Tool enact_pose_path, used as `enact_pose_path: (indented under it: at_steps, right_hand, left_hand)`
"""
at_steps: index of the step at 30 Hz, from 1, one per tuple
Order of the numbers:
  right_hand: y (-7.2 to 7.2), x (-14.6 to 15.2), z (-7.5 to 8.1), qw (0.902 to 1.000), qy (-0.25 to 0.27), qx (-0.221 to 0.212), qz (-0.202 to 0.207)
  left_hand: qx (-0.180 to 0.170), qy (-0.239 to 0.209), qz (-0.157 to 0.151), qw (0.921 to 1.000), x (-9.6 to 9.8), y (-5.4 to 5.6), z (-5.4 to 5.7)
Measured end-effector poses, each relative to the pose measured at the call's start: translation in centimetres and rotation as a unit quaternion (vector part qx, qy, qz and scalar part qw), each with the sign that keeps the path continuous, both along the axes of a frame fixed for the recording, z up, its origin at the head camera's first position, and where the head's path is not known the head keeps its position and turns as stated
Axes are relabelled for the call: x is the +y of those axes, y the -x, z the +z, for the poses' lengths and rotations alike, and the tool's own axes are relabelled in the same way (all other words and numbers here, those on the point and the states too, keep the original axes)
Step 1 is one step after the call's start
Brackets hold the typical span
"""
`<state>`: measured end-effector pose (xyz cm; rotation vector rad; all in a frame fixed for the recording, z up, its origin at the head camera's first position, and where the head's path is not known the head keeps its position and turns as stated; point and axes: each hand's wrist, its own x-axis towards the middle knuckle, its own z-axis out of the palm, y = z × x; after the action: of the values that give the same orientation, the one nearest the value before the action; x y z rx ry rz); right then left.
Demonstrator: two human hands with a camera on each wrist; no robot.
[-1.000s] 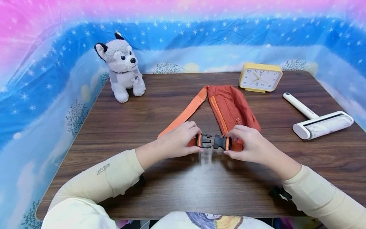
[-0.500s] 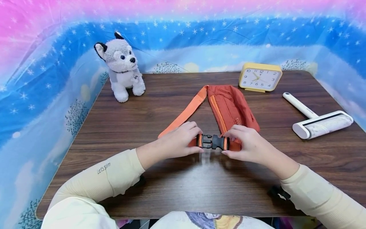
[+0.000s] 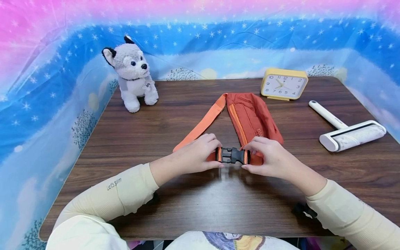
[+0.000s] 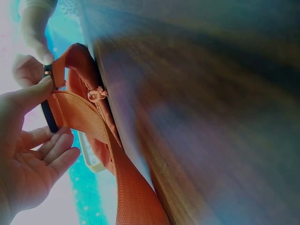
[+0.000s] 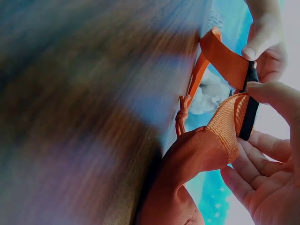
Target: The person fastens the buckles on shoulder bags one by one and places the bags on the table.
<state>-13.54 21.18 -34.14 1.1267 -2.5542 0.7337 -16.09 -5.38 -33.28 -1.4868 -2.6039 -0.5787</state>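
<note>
A rust-orange waist bag (image 3: 251, 116) lies on the table, its lighter orange strap (image 3: 203, 125) running down to the left. My left hand (image 3: 197, 154) pinches the pronged half of a black side-release buckle (image 3: 226, 155) between thumb and fingers. Facing it, my right hand (image 3: 268, 158) pinches the socket half (image 3: 239, 156). The prong tips are at the socket's mouth, while the prongs' lengths still show between the halves. In the left wrist view, webbing (image 4: 79, 112) loops from the buckle above the tabletop. The right wrist view shows the thumb on the buckle's edge (image 5: 249, 117).
At the back left of the wooden table (image 3: 140, 135) stands a plush husky (image 3: 132, 73). A yellow alarm clock (image 3: 283, 84) is behind the bag to the right. Beyond my right hand lies a white lint roller (image 3: 353, 135). Patterned cloth hangs around the table.
The right hand has moved slightly left, bringing the socket half up to the prongs. The gap between the buckle halves has closed. The left hand has barely moved.
</note>
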Motion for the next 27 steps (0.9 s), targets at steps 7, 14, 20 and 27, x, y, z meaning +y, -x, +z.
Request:
enact_pose_path:
  at_steps: [7,14,20,27]
  right_hand:
    - [-0.03,-0.15,0.07,0.9998,-0.007,-0.019,0.003]
    - [0.07,-0.25,0.08,0.9998,-0.009,-0.015,0.009]
    - [0.08,-0.30,0.08,0.9997,-0.013,-0.021,0.009]
    - [0.10,-0.42,0.05,0.9995,-0.015,-0.021,0.017]
  left_hand:
    - [-0.001,0.008,0.002,1.0000,0.03,-0.09,0.00]
    - [0.001,-0.002,-0.002,1.0000,0.04,0.01,-0.10]
    - [0.000,-0.007,-0.007,1.0000,0.07,0.07,-0.16]
    - [0.001,-0.004,-0.003,1.0000,0.09,-0.02,-0.17]
